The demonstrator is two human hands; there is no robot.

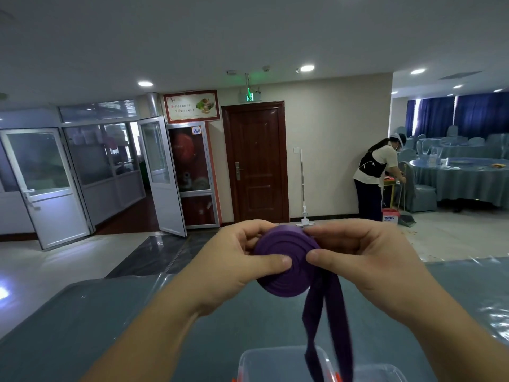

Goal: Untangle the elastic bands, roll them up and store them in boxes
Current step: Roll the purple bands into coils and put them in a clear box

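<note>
Both forearms come up from the bottom corners and meet in the middle, held out in the air over the bench (96,312) with its blue-grey cover. The left hand (234,260) has its thumb laid flat across the face of the purple elastic band roll (283,260), with the other fingers curled round the back, so it's properly gripping the coil. The right hand (366,252) pinches the roll's right edge, thumb in front and fingers curled over the top behind it. The roll sits right between the two hands, touching both, its flat spiral face turned toward the camera and tipped a bit. The unrolled tail (325,321) of the band leaves the coil's right side just under the right thumb and hangs pretty much straight down as a doubled strip, long axis vertical. Its lower end drops in front of a clear plastic box (264,362) at the bottom edge, can't tell if it actually touches it.
</note>
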